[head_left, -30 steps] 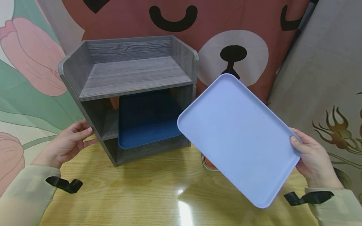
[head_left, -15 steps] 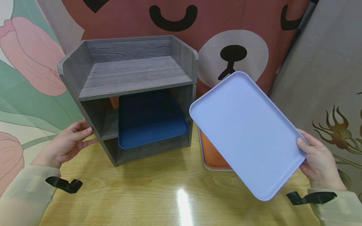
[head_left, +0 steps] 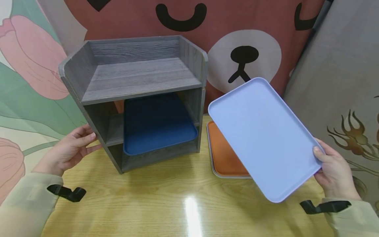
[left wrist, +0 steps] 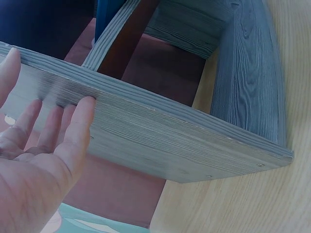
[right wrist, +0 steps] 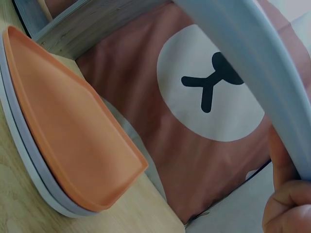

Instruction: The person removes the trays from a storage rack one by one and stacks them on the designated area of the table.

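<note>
In the head view, my right hand (head_left: 336, 169) pinches a light blue tray (head_left: 263, 135) by its right end, thumb on top. The tray is held tilted above the table. Partly under it lies an orange tray (head_left: 226, 154), the top one of a small stack; the right wrist view shows paler trays beneath this orange tray (right wrist: 73, 121). My left hand (head_left: 75, 148) rests fingertips against the left side of a grey wooden shelf (head_left: 142, 79). Seen from the left wrist, its fingers (left wrist: 73, 131) touch the side panel loosely. A dark blue tray (head_left: 160, 128) sits in the shelf's middle level, its front sticking out.
The wooden table (head_left: 154, 204) spreads in front of the shelf. A curtain with a bear print (head_left: 189, 19) hangs right behind it. A grey cloth (head_left: 340, 82) hangs on the right side, and a flower-print cloth (head_left: 38, 65) on the left.
The light blue tray has moved to the right, away from the shelf, uncovering more of the orange tray and the dark blue tray's corner. My left hand has stayed at the shelf side.
</note>
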The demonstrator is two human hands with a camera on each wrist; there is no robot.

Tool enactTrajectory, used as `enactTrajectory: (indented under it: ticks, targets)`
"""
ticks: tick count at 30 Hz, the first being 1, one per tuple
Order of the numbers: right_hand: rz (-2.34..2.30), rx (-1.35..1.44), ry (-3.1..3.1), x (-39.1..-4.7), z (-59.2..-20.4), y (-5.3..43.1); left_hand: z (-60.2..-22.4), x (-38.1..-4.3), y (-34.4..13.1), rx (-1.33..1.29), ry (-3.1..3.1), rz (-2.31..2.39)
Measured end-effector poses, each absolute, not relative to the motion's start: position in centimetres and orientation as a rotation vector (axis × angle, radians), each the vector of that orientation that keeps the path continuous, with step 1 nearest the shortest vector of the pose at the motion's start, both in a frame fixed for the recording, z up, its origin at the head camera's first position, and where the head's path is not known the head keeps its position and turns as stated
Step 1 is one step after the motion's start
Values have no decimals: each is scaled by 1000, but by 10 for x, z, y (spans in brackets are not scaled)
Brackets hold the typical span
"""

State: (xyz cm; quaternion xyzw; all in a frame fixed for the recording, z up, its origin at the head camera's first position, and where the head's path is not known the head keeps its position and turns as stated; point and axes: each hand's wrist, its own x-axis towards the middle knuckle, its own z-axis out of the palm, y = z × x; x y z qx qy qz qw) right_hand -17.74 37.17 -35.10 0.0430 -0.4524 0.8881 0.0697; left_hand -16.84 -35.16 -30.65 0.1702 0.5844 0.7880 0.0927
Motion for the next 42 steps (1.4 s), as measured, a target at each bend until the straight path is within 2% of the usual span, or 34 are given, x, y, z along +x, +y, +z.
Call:
enactTrajectory:
  ticks: [23,42]
  targets:
    - [2715,-76,-1240,-176,-371,365,-307,-170,-352,459,1774,2329]
    - [2600,-584,-1332,-180,-377,336,-307,-169,-351,468,1740,2357]
